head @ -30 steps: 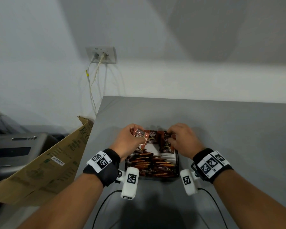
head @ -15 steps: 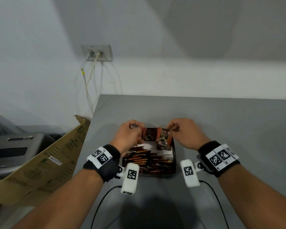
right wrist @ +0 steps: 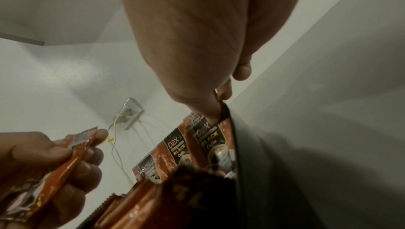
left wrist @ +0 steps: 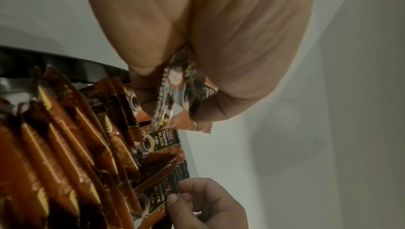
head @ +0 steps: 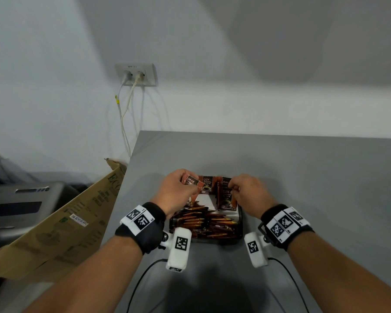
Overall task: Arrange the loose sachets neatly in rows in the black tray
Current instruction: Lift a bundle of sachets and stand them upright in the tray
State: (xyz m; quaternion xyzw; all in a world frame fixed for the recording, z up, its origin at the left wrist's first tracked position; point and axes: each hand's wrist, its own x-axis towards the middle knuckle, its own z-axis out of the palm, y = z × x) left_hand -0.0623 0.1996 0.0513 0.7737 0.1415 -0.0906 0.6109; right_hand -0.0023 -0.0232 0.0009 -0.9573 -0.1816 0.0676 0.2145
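Grey table [head: 303,177], black tray [head: 240,222] of glossy orange-brown sachets [head: 207,222], each hand pinching one upright.

Place: you're in a plain office or workroom (hard to say which).
Signs: grey table [head: 303,177], bare white wall, wall socket [head: 136,74] with cables, printer [head: 20,204], cardboard box [head: 61,229].
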